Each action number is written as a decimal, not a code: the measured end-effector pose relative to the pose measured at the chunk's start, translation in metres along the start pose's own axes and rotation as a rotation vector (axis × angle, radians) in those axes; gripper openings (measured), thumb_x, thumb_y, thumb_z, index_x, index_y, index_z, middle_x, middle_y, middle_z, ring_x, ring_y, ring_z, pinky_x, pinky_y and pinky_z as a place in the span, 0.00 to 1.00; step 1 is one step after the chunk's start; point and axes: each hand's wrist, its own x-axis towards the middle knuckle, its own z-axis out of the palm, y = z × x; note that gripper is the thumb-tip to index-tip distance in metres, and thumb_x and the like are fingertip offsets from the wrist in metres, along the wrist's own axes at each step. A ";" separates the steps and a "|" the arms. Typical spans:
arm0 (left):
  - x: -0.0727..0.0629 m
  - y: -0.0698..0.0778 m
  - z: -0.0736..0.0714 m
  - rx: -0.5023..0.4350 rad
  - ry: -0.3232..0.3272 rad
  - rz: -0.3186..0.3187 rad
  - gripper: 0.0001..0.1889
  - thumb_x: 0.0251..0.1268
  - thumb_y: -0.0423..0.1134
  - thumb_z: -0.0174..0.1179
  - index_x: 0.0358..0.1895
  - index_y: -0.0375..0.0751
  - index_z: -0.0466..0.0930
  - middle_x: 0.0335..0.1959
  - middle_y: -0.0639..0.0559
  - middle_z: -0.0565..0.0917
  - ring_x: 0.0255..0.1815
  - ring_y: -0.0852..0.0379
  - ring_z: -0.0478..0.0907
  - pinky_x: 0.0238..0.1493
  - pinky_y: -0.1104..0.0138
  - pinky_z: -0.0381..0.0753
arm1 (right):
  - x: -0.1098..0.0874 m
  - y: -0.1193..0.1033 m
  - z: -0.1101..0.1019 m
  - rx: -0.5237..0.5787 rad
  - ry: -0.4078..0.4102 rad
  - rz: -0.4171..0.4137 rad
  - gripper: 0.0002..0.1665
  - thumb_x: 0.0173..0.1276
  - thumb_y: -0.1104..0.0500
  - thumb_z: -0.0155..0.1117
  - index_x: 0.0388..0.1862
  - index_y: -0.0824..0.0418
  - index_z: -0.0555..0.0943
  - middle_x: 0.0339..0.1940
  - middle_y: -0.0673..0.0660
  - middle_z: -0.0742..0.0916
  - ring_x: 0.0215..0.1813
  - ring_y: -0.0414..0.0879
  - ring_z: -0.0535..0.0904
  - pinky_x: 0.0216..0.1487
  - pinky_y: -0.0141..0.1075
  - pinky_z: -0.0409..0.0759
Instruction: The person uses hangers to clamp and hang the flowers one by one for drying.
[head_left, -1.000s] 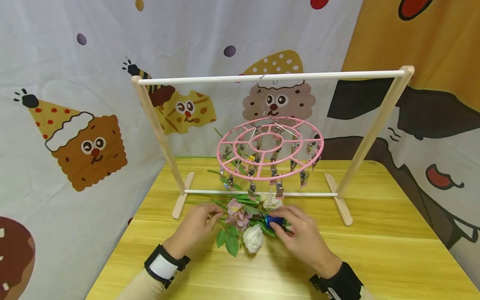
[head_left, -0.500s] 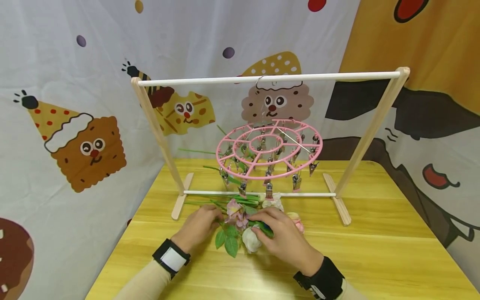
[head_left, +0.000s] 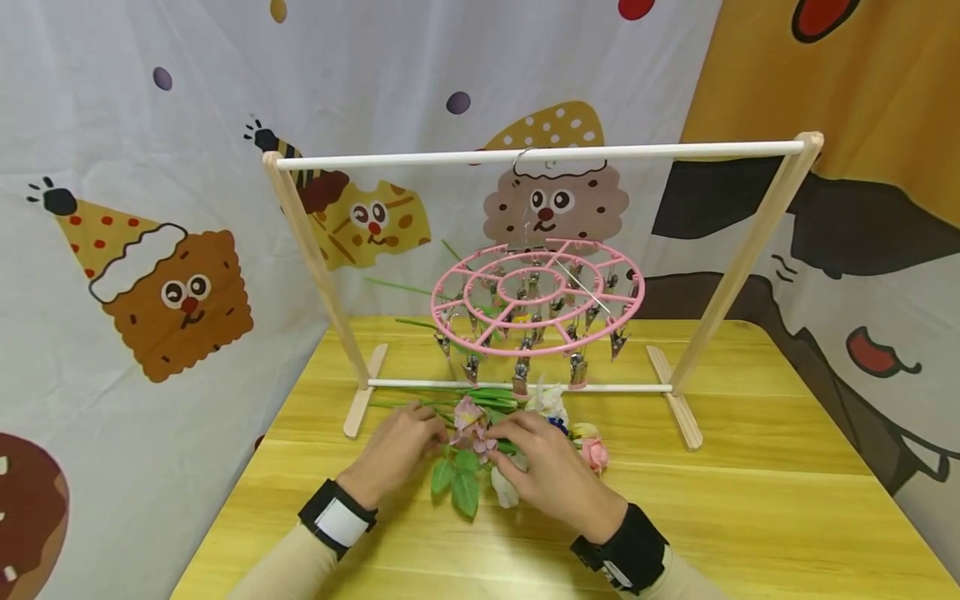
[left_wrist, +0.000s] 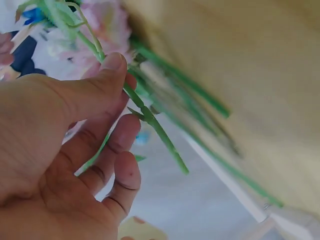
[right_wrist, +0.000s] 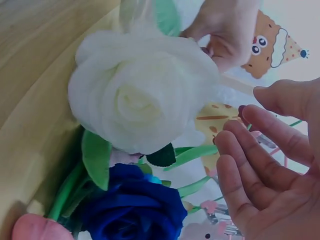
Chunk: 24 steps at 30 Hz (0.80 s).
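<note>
My left hand [head_left: 405, 437] pinches a green flower stem [left_wrist: 162, 135] between thumb and index finger, its other fingers loosely bent. Green leaves [head_left: 465, 492] hang just right of that hand in the head view. My right hand [head_left: 551, 471] is over the bunch, fingers relaxed and apart, with nothing between them in the right wrist view. Its fingertips are close to a purple-pink flower [head_left: 468, 417]. A large white rose [right_wrist: 140, 95] lies beside it, partly hidden by the right hand in the head view. Near it are a blue rose [right_wrist: 135, 205] and a pink rose [head_left: 594, 454].
A wooden rack with a white top bar [head_left: 420, 159] stands behind the flowers. From it hangs a round pink clip hanger [head_left: 501, 352] with several metal clips. Green stems [head_left: 401, 286] stick out left of the hanger. A white flower [head_left: 551, 402] lies near the lower bar.
My right hand has let go of the blue rose and moved left toward the purple-pink flower, leaving the pink rose in view. The hanger has turned a little. The left hand stays nearly in place.
</note>
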 end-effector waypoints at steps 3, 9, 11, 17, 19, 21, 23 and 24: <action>0.003 0.003 -0.010 0.025 0.030 0.026 0.10 0.61 0.36 0.88 0.40 0.52 0.96 0.42 0.57 0.96 0.45 0.55 0.86 0.46 0.63 0.87 | 0.002 -0.001 -0.002 0.010 0.004 0.001 0.15 0.79 0.60 0.83 0.62 0.53 0.94 0.57 0.53 0.93 0.51 0.45 0.91 0.46 0.34 0.91; 0.007 0.013 -0.033 0.068 0.098 0.078 0.09 0.62 0.38 0.87 0.39 0.53 0.96 0.41 0.58 0.94 0.46 0.54 0.84 0.45 0.63 0.77 | 0.007 -0.007 -0.008 0.013 0.030 -0.017 0.13 0.81 0.59 0.81 0.61 0.54 0.94 0.56 0.53 0.93 0.50 0.44 0.91 0.43 0.31 0.88; 0.009 0.017 -0.040 0.082 0.122 0.096 0.10 0.61 0.39 0.87 0.39 0.54 0.95 0.40 0.59 0.93 0.46 0.54 0.85 0.46 0.62 0.78 | 0.010 -0.010 -0.011 0.002 0.047 -0.037 0.12 0.81 0.59 0.81 0.60 0.54 0.94 0.55 0.53 0.94 0.50 0.44 0.91 0.44 0.32 0.89; 0.013 0.028 -0.058 0.116 0.196 0.164 0.13 0.62 0.36 0.88 0.41 0.57 0.94 0.41 0.60 0.92 0.47 0.54 0.83 0.49 0.60 0.80 | 0.020 -0.021 -0.017 -0.013 0.067 -0.066 0.11 0.81 0.57 0.82 0.58 0.53 0.94 0.51 0.52 0.95 0.49 0.44 0.91 0.50 0.36 0.92; 0.014 0.032 -0.063 0.130 0.226 0.187 0.13 0.63 0.34 0.88 0.42 0.56 0.95 0.43 0.59 0.93 0.49 0.54 0.84 0.48 0.61 0.81 | 0.023 -0.024 -0.019 -0.031 0.065 -0.057 0.13 0.80 0.55 0.83 0.59 0.53 0.94 0.51 0.52 0.95 0.51 0.45 0.91 0.52 0.37 0.93; 0.017 0.037 -0.068 0.140 0.256 0.208 0.14 0.63 0.34 0.89 0.45 0.54 0.95 0.44 0.57 0.94 0.49 0.53 0.85 0.47 0.61 0.82 | 0.026 -0.026 -0.020 -0.056 0.063 -0.046 0.15 0.79 0.54 0.84 0.60 0.54 0.94 0.53 0.53 0.95 0.54 0.47 0.92 0.54 0.40 0.95; 0.019 0.042 -0.072 0.143 0.286 0.224 0.14 0.62 0.34 0.89 0.47 0.52 0.96 0.46 0.55 0.94 0.50 0.53 0.86 0.46 0.62 0.84 | 0.028 -0.029 -0.020 -0.085 0.063 -0.039 0.16 0.78 0.54 0.85 0.60 0.55 0.94 0.54 0.54 0.96 0.57 0.50 0.93 0.56 0.42 0.96; 0.019 0.045 -0.073 0.143 0.298 0.231 0.15 0.62 0.35 0.89 0.48 0.51 0.95 0.46 0.55 0.94 0.51 0.52 0.87 0.46 0.62 0.85 | 0.028 -0.030 -0.020 -0.096 0.065 -0.035 0.16 0.77 0.54 0.86 0.59 0.55 0.94 0.54 0.54 0.96 0.59 0.52 0.93 0.57 0.44 0.96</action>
